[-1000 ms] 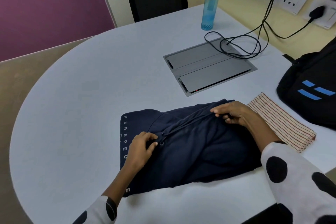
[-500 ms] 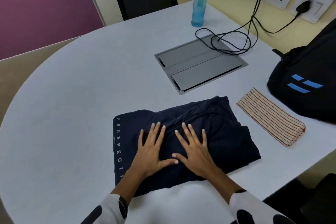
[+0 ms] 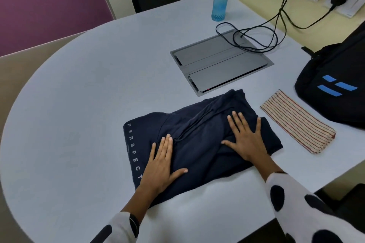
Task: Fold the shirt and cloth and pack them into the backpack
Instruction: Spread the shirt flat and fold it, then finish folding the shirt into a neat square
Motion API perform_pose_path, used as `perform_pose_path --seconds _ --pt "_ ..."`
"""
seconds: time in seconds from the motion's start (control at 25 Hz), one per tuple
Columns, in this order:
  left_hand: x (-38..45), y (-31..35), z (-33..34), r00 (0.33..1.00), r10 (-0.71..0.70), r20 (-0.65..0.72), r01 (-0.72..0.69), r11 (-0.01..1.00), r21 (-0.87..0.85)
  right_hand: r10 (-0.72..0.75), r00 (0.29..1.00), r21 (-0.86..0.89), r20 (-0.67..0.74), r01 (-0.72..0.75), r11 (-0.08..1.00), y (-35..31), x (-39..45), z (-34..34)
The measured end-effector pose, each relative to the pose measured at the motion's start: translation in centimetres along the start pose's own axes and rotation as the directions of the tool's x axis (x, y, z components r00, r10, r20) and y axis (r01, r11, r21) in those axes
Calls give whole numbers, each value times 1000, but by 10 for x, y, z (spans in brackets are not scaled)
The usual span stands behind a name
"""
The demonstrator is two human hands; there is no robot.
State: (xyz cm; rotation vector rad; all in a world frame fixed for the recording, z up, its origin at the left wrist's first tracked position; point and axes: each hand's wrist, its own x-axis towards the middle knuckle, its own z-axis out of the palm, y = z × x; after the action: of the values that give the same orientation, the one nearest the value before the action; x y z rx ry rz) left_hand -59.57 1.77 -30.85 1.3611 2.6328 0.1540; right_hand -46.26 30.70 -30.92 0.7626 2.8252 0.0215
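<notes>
Shirt (image 3: 199, 140), dark blue and folded, lies near the table's (image 3: 79, 104) front edge. Left hand (image 3: 161, 165) and right hand (image 3: 246, 142) press flat on it, fingers straight, holding nothing.

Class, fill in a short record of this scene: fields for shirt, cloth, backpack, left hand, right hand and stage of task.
shirt: navy, folded, flat on the table
cloth: striped, folded, right of the shirt
backpack: black, far right, nothing packed yet
left hand: flat on the shirt, fingers straight
right hand: flat on the shirt, fingers spread
stage: pressing the shirt flat
</notes>
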Motion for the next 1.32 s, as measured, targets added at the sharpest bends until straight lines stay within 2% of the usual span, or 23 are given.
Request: perform_pose_path --seconds 0.12,0.2,0.28,0.36,0.44,0.52,0.6,0.72,0.84,0.96,1.12,1.32 --pt "-13 0 1 999 -30 34 30 999 16 71 992 -124 105 -58 991 -6 31 -23" --pt "-22 -2 3 998 -7 62 4 999 40 168 965 -61 200 -159 985 -31 31 -34" --pt "-23 -12 1 996 72 50 -75 995 68 200 968 124 149 -219 968 -66 14 -35" --pt "-19 -33 -5 988 148 39 -151 983 102 144 986 183 -83 -127 975 -109 -14 -22" --pt "-17 -63 -13 982 188 31 -190 978 89 110 960 283 -256 -34 959 -157 -45 -7" --pt "-13 -96 -21 974 218 54 -220 975 40 103 974 402 -203 -13 915 -209 -69 -1" --pt "-6 -125 -26 974 197 111 -190 979 -68 149 983 459 -108 -83 885 -255 -87 5" --pt "10 -154 -36 956 104 273 -64 987 -149 219 968 400 -121 -154 903 -296 -107 9" --pt "20 -173 -38 919 149 365 -121 988 -98 150 983 287 -109 -113 951 -324 -136 27" --pt "24 -176 -42 931 186 314 -167 982 -84 106 967 211 -234 -56 976 -320 -151 42" --pt "8 -167 -43 939 234 253 -255 965 55 83 963 53 -256 -72 996 -287 -156 41" --pt "-44 -145 -28 911 387 142 -400 914 72 164 923 51 -348 -156 986 -257 -182 47"
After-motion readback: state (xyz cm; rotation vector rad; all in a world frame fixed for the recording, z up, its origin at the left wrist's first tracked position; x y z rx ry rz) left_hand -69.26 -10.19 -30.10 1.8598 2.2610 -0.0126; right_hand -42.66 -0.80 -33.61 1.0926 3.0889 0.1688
